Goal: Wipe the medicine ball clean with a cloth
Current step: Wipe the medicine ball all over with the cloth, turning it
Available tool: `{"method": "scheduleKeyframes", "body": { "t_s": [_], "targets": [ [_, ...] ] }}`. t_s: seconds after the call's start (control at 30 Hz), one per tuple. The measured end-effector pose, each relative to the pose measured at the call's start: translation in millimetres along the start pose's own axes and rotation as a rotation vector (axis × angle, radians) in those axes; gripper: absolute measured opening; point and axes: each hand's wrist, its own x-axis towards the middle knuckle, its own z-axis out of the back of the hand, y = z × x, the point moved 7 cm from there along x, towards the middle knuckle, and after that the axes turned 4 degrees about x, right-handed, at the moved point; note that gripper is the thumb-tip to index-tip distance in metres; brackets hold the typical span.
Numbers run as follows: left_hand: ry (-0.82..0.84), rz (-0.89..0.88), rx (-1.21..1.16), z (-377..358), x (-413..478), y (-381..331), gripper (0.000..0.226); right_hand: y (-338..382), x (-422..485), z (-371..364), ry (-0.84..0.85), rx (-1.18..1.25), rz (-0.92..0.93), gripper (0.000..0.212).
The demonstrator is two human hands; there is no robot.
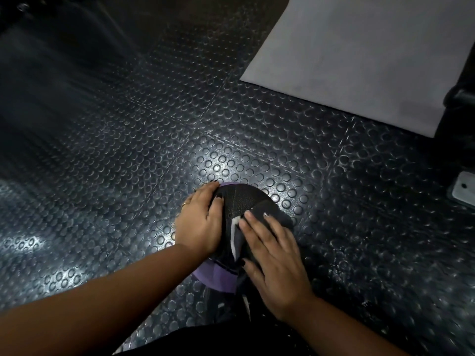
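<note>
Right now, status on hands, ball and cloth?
Left hand steadies medicine ball. Right hand presses cloth flat on it. Nothing in the way.

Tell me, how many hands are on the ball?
2. The left hand rests on the left side of the ball; the right hand presses the cloth flat on its right side. None seems hidden.
</note>
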Motion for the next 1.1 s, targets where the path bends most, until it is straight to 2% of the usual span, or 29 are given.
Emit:
{"method": "scheduleKeyframes", "body": {
  "t_s": [0.07, 0.13, 0.2, 0.33, 0.4, 0.43, 0.5, 0.53, 0.6, 0.7, 0.8, 0.87, 0.9, 0.97, 1.03, 1.07, 1.1],
  "targets": [
    [0.013, -0.016, 0.014, -1.4, -1.0, -2.3, 0.064, 1.6, 23.4, 1.7, -0.020, 0.030, -0.008, 0.055],
    [0.026, -0.053, 0.026, -5.0, -1.2, -4.0, 0.070, -2.1, 54.7, 7.2, -0.059, 0.058, -0.091, 0.052],
    [0.037, -0.092, 0.041, -8.6, -2.4, -4.1, 0.071, -16.1, 93.2, 9.7, -0.021, 0.127, -0.188, 0.050],
    [0.066, -0.195, 0.141, -15.5, -12.6, -15.1, 0.064, -72.3, 145.9, -18.7, 0.382, 0.273, -0.506, 0.033],
    [0.087, -0.243, 0.176, -16.6, -12.4, -19.8, 0.061, -93.2, 145.9, -24.5, 0.461, 0.303, -0.636, 0.033],
    [0.087, -0.242, 0.167, -16.1, -8.8, -19.2, 0.060, -99.3, 142.1, -26.3, 0.446, 0.354, -0.676, 0.034],
    [0.082, -0.208, 0.132, -13.3, -0.7, -16.0, 0.059, -92.1, 135.2, -20.7, 0.378, 0.329, -0.596, 0.027],
    [0.080, -0.190, 0.114, -12.0, 2.5, -13.1, 0.059, -86.4, 129.6, -14.8, 0.277, 0.323, -0.545, 0.026],
    [0.071, -0.174, 0.086, -9.3, 6.5, -10.8, 0.059, -61.7, 106.1, 1.2, 0.041, 0.393, -0.423, 0.033],
    [0.080, -0.155, 0.053, -5.2, 8.5, -7.1, 0.058, -13.1, 49.8, 16.3, -0.190, 0.302, -0.189, 0.046],
    [0.124, -0.111, -0.012, 1.0, 15.0, -2.7, 0.056, 1.5, 6.3, 7.9, -0.220, 0.331, -0.032, 0.046],
    [0.121, -0.099, -0.017, 10.5, 20.8, 1.1, 0.059, -0.3, -11.0, 11.0, -0.227, 0.492, 0.038, 0.042],
    [0.090, -0.098, 0.007, 18.6, 24.1, 3.7, 0.059, -7.0, -15.4, 15.8, -0.252, 0.632, 0.001, 0.042],
    [-0.023, -0.067, 0.040, 36.8, 29.8, 10.2, 0.043, -30.7, -16.8, 26.8, -0.374, 0.892, -0.207, 0.039],
    [-0.189, 0.048, -0.047, 53.1, 30.7, 24.0, 0.022, -63.4, -15.6, 40.7, -0.577, 0.835, -0.455, 0.028],
    [-0.239, 0.135, -0.136, 54.7, 29.6, 34.3, 0.020, -78.4, -14.3, 46.1, -0.651, 0.760, -0.553, 0.027],
    [-0.237, 0.224, -0.213, 51.1, 28.2, 42.7, 0.028, -87.2, -10.4, 50.4, -0.696, 0.718, -0.601, 0.031]
  ]
}}
